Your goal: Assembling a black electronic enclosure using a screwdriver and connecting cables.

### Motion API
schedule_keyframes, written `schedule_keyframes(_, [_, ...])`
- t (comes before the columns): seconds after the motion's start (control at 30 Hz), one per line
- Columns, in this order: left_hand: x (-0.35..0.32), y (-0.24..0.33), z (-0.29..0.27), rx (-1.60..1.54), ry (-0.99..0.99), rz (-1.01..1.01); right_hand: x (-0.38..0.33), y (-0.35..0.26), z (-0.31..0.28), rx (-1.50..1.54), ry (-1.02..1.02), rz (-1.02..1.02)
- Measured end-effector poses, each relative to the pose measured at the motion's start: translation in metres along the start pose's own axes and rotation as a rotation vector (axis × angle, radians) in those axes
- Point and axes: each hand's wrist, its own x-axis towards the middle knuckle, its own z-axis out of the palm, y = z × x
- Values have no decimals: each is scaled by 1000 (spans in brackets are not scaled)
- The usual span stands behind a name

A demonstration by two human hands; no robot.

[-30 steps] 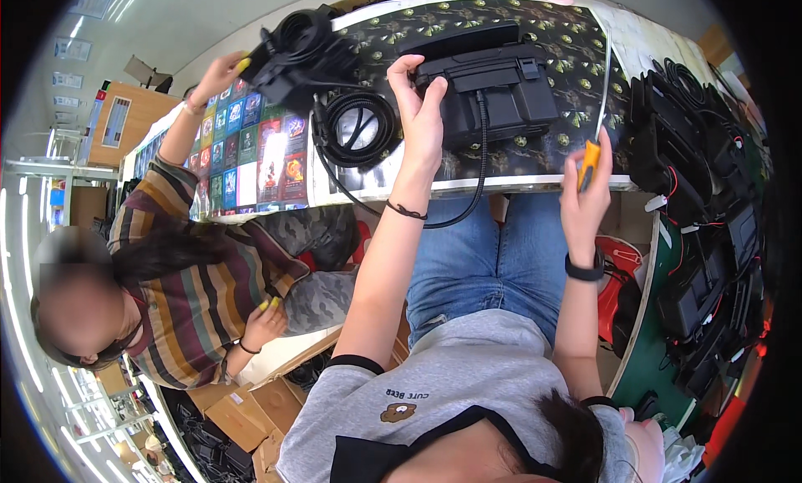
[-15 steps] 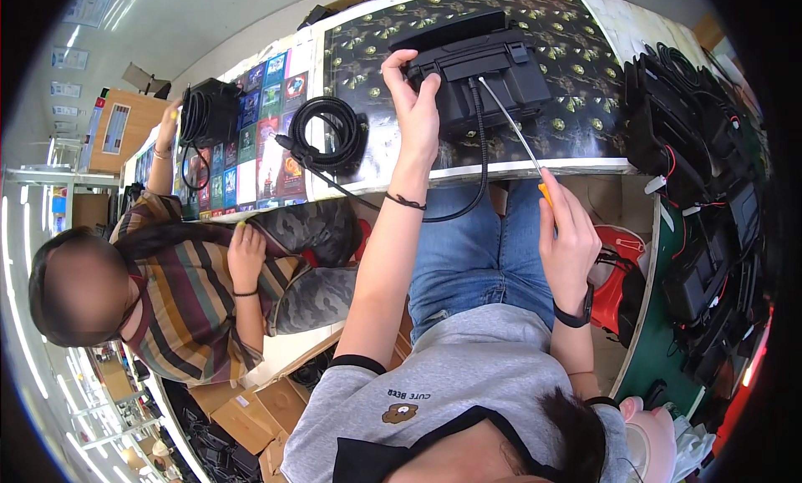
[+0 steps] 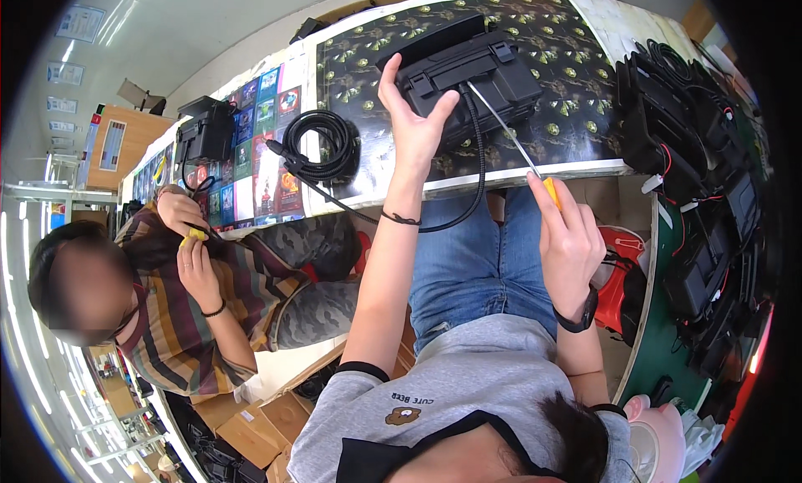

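A black plastic box (image 3: 510, 74) with a raised lid flap and latches lies tilted on the dark patterned table mat. My left hand (image 3: 415, 132) holds its left side, index finger up by the lid and thumb stretched along the front; the other fingers are hidden. In my right hand (image 3: 571, 245) is a screwdriver (image 3: 505, 128) with a yellow-orange handle. Its long metal shaft slants up to the box's front, the tip close beside the cable entry. From there a ribbed black cable (image 3: 482, 149) hangs over the table edge and runs left.
A coiled black cable (image 3: 322, 145) lies left of the mat. Beyond it, another black box (image 3: 206, 131) stands near a seated co-worker (image 3: 209, 291), whose hands hold something yellow. Black housings with wires (image 3: 685, 141) crowd the right side. Cardboard boxes (image 3: 263, 424) stand lower left.
The black box has turned slightly and tilted. My left thumb has come off its latch and stretched out. The co-worker's hands have come together, away from the other box.
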Motion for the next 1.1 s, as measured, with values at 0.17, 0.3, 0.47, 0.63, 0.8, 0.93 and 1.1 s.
schedule_keyframes(0.17, [0, 1, -2, 68, -33, -36, -1, -2, 6, 199, -54, 33])
schedule_keyframes(0.3, [0, 5, -5, 16, -48, -83, 0, 8, 7, 1022, -377, 466])
schedule_keyframes(0.47, [1, 5, -3, 75, -40, -30, -4, 16, 11, 1787, -479, 900])
schedule_keyframes(0.63, [-2, 4, -1, 123, -22, -19, -8, 8, 16, 990, -268, 464])
schedule_keyframes(0.8, [-3, 5, -2, 135, 19, -16, 1, -2, 11, 435, -21, 152])
schedule_keyframes(0.93, [-5, 2, 0, 111, 41, -10, -4, 2, 19, 691, -68, 167])
schedule_keyframes(1.1, [-9, 6, 4, 189, 80, 56, -5, 23, 17, 2237, -554, 1044])
